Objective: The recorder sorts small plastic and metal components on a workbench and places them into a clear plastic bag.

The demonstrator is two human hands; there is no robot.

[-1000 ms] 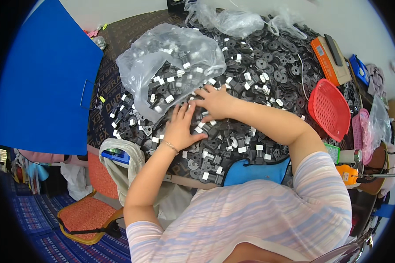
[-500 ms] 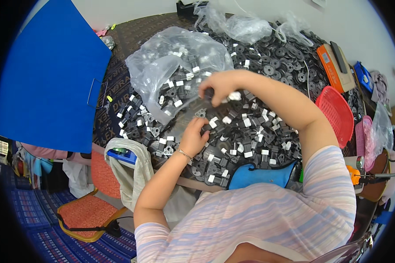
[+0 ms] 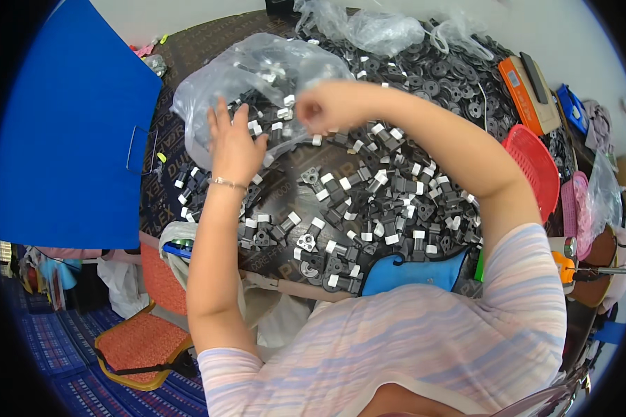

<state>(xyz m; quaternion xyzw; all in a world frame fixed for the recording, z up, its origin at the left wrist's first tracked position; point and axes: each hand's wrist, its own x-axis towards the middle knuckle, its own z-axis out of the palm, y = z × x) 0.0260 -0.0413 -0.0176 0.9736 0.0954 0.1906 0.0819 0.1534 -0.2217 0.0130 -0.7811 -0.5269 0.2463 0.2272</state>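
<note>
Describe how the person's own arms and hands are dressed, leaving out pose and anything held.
Both forearms are bare. The left hand wears no glove; a thin metallic bracelet circles its wrist. The right hand is bare too, with no band that shows. Short sleeves of a top striped in pale pink, lilac and white cover the upper arms.

My left hand (image 3: 235, 142) lies flat, palm down, fingers spread and pointing away from me, its fingertips at the near edge of the clear plastic bag (image 3: 257, 69). A thin bracelet circles that wrist, and the bare forearm runs straight back toward my shoulder. My right hand (image 3: 323, 108) is lifted just right of the bag's near edge, its grip curled into a loose fist, blurred. That arm bends at the elbow and reaches across from my striped short sleeve.
</note>
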